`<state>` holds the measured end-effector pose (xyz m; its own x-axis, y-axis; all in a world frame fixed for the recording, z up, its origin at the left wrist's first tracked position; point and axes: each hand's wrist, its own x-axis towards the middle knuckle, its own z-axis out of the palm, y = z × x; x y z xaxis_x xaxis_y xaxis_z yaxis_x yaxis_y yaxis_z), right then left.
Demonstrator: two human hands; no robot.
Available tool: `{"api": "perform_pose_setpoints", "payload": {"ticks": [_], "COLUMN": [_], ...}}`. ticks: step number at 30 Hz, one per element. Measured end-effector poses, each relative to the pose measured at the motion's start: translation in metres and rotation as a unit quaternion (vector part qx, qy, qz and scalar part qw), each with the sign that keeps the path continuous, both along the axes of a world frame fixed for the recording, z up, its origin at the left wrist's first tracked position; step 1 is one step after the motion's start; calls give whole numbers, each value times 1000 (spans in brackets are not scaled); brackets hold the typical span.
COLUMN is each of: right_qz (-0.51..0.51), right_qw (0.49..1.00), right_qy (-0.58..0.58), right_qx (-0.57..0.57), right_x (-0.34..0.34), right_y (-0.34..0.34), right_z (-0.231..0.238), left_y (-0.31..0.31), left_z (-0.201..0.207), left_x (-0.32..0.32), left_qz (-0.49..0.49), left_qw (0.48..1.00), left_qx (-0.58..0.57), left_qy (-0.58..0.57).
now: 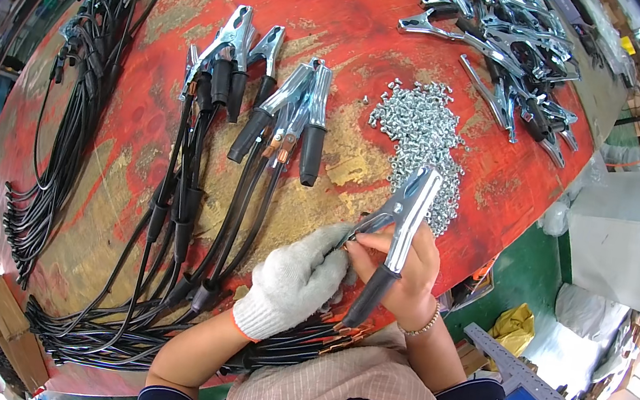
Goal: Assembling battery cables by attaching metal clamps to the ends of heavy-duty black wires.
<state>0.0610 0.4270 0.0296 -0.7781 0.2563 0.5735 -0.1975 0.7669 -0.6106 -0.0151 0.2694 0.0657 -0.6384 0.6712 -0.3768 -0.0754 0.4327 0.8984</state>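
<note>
In a white knit glove, my left hand (297, 275) is closed round one handle of a silver metal spring clamp (413, 221). The clamp's jaws point away from me, and its other handle, with a black sleeve, slants down across my right hand (413, 266). My bare right hand has its thumb and fingertips pinched together beside the left glove. Whatever lies between those fingertips is too small to make out. Just beyond the clamp lies a pile of small silver screws (419, 132).
Clamps joined to black cables (240, 213) lie left of my hands. A finished-looking cable bundle (75, 141) lies farther left, and loose cables (113, 335) run along the near edge. Loose clamps (513, 47) are heaped at the far right of the worn red table (323, 4).
</note>
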Motion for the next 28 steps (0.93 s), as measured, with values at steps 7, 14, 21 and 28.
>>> {"api": "perform_pose_setpoints", "payload": {"ticks": [7,14,21,28], "right_qz": [-1,1,139,39], "right_qw": [1000,999,734,755], "right_qy": [12,0,-65,-106], "right_qx": [-13,-47,-662,-646], "right_x": [0,6,8,8], "right_y": [-4,-1,18,15], "right_z": [1,-3,24,25], "left_y": [-3,-2,-3,-6], "left_z": [-5,-3,4,47], "left_x": [1,1,-14,-3], "left_qz": [-9,29,-25,-172], "left_qw": [999,991,921,954], "left_qx": [1,49,90,-65], "left_qy": [44,-119,-379,236]}}
